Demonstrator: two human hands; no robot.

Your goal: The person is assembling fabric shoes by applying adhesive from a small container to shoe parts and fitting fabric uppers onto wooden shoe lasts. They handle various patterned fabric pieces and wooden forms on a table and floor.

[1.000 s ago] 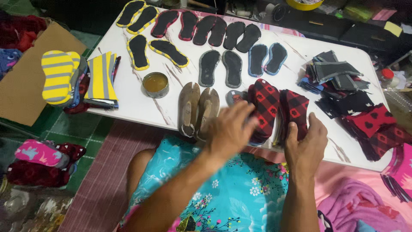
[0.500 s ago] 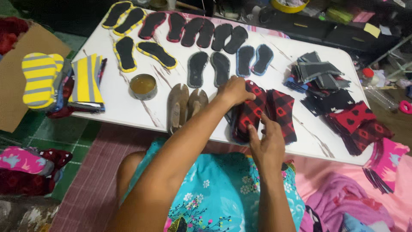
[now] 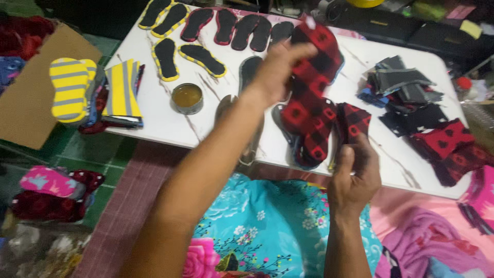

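Head view shows you a white table (image 3: 170,121) filling the upper frame, rows of dark sole cut-outs (image 3: 206,23) along its top edge. Just right of centre, your left hand (image 3: 278,69) lifts a red-and-black checked fabric piece (image 3: 319,62), fingers closed on its upper left edge; it looks light, soft and floppy, so pinch near an edge. Below, your right hand (image 3: 355,175) grips the lower end of a second checked piece (image 3: 352,121), wrist bent upward. A small round tin (image 3: 187,98) sits left of centre.

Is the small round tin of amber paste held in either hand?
No: the round tin sits alone on the white table, while both the left hand and right hand grip red-and-black checked fabric pieces.
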